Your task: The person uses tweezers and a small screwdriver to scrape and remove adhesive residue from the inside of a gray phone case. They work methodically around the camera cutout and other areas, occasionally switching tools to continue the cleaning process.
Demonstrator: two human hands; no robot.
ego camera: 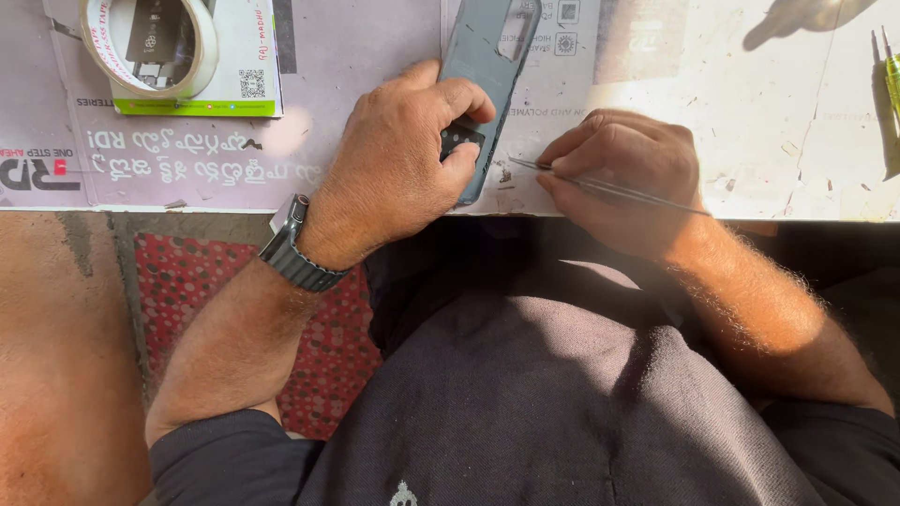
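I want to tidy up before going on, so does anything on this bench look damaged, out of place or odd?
The mat at the right is cracked and scuffed, with small specks scattered near the tweezers. The phone back cover lies tilted, with the left hand on it. The tape roll sits on a small box. Nothing looks spilled.

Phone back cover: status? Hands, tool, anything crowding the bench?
Left hand grips phone back cover on bench. Right hand holds tweezers, tip beside cover edge. Tape roll far left, apart.
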